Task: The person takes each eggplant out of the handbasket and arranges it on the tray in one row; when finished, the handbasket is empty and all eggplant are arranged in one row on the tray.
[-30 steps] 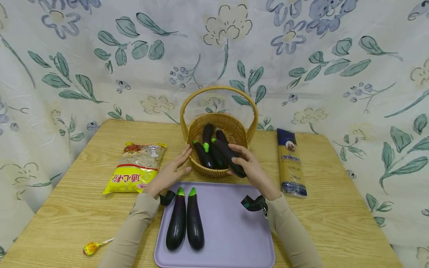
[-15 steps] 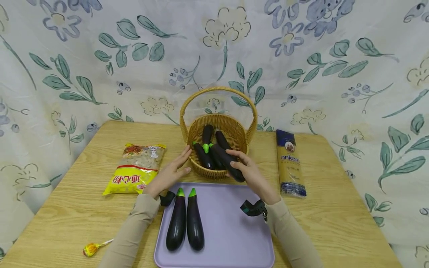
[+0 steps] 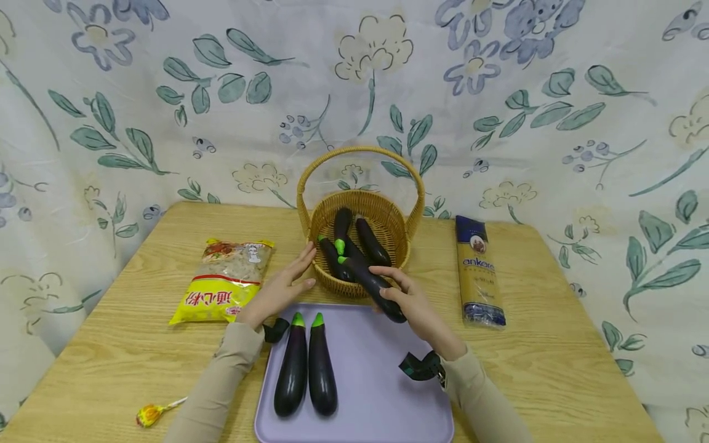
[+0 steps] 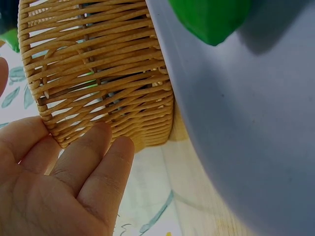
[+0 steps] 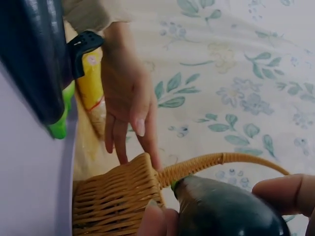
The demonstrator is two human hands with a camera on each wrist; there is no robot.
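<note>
My right hand (image 3: pixel 412 306) pinches a dark purple eggplant (image 3: pixel 365 280) with a green stem end. It is tilted over the front rim of a wicker basket (image 3: pixel 392 223), its blunt end above the tray. Inside the basket lie several more eggplants (image 3: pixel 372 241). Against the basket's left side rests my left hand (image 3: pixel 279 289), its fingers (image 4: pixel 106 179) fairly straight on the weave in the left wrist view. Two eggplants (image 3: pixel 323 375) lie side by side on the left part of a lilac tray (image 3: pixel 393 394). In the right wrist view the held eggplant (image 5: pixel 221 209) sits between thumb and fingers.
Left of the basket lies a yellow bag of pasta (image 3: pixel 224 280). A long pack of spaghetti (image 3: pixel 480 271) is on the right. Near the left forearm lies a lollipop (image 3: pixel 152 413). Floral cloth (image 3: pixel 354 92) hangs behind the table, and the basket has a tall arched handle (image 3: pixel 360 149).
My right hand has drawn the eggplant toward the tray, partly out over the basket's front rim. An eggplant behind it now shows more fully. My left hand has stayed at the basket's side.
</note>
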